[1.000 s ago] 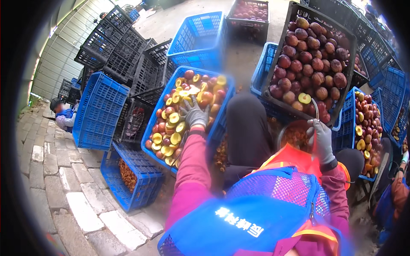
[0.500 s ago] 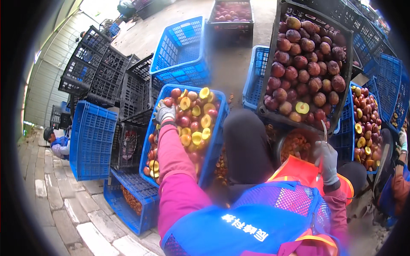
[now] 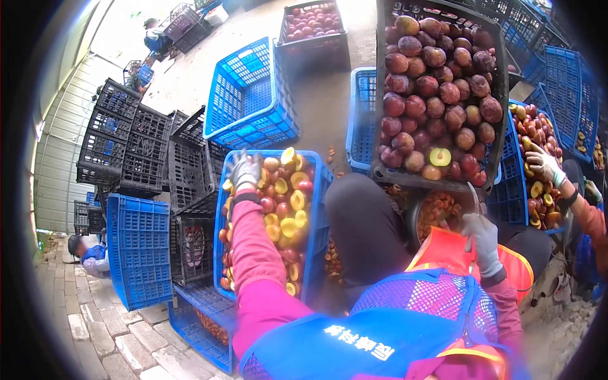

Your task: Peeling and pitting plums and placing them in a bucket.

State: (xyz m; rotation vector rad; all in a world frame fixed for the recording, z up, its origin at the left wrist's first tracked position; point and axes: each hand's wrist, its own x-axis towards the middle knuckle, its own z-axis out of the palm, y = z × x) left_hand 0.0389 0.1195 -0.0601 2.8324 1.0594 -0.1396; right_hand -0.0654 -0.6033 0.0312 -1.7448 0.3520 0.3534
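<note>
My left hand (image 3: 245, 170), in a grey glove, lies at the far-left corner of a blue crate (image 3: 324, 190) full of cut plums (image 3: 288, 209), with its fingers spread and nothing visible in them. A grey glove also covers my right hand (image 3: 482, 246), closed around a knife whose thin curved blade (image 3: 474, 197) points up. Just beyond that blade, a black crate (image 3: 375, 136) is heaped with whole dark-red plums (image 3: 437, 95). One cut plum half (image 3: 439, 156) lies on them, yellow face up. Below the crate, a round bowl (image 3: 413, 225) holds small reddish-orange pieces.
An empty-looking blue crate (image 3: 285, 117) stands ahead. Black crates (image 3: 130, 142) and a blue crate stack (image 3: 139, 253) are at left. At right, a co-worker's gloved hand (image 3: 544, 163) reaches over another crate of cut plums (image 3: 543, 196). Another person (image 3: 92, 253) sits far left.
My left hand has gone from a red plum in the crate to the crate's far-left corner, its fingers now spread. A co-worker's hand has come over the right-hand crate. The view has shifted.
</note>
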